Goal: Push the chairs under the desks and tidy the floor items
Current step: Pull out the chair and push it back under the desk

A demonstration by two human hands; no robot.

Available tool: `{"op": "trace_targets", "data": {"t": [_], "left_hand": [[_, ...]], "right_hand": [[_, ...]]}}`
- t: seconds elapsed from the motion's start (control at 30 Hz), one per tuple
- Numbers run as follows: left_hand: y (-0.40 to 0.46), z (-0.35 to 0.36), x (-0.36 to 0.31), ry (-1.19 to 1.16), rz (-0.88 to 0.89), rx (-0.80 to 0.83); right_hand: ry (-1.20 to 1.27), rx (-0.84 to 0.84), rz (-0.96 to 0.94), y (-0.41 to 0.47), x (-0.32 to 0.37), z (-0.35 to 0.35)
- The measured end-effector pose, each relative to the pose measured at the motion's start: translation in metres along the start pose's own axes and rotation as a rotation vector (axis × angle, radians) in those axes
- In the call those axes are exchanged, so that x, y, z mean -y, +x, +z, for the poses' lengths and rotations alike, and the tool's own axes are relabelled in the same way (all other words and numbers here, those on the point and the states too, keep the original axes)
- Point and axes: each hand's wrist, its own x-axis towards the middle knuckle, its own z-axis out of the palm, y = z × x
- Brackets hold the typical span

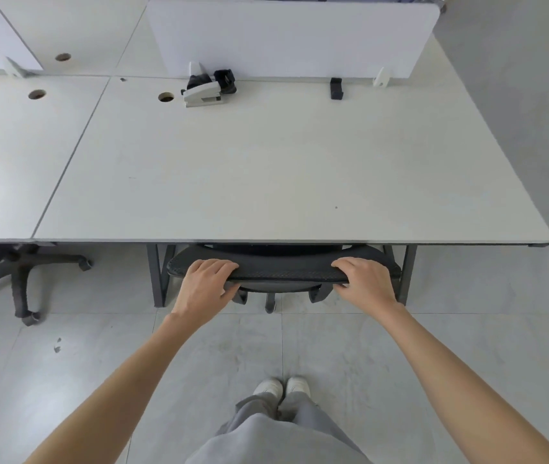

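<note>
Both hands on chair back, chair under desk.

My arms reach forward and down, nearly straight. My left hand [204, 284] grips the left end of the chair [283, 267] back's top edge, fingers [214, 264] curled over the top, thumb underneath. My right hand [365, 281] clamps the right end the same way, fingers together over the edge. The chair sits mostly beneath the white desk [283, 169], with only its back and part of its base showing past the desk's front edge. A second chair [18, 279] stands under the neighbouring desk at left. A stapler [203, 94] lies near the divider [293, 35].
</note>
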Motion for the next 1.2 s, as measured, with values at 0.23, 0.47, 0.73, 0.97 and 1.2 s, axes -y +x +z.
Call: {"op": "trace_targets", "data": {"t": [0.23, 0.47, 0.73, 0.97, 1.2], "left_hand": [[-0.042, -0.016, -0.05, -0.429, -0.181, -0.04], [-0.04, 0.009, -0.139, -0.687, 0.026, 0.361], [-0.022, 0.045, -0.24, -0.907, 0.167, 0.774], [0.051, 0.097, -0.415, -0.854, 0.412, 0.919], [0.102, 0.131, -0.536, -0.858, 0.324, 0.854]], "right_hand": [[0.203, -0.097, 0.07, -0.065, 0.017, -0.008], [0.692, -0.177, 0.6, -0.167, 0.028, -0.001], [1.141, -0.54, 1.288, -0.299, 0.037, 0.023], [1.173, -0.779, 1.507, -0.35, -0.084, 0.02], [1.113, -0.728, 1.287, -0.346, -0.275, -0.059]]}}
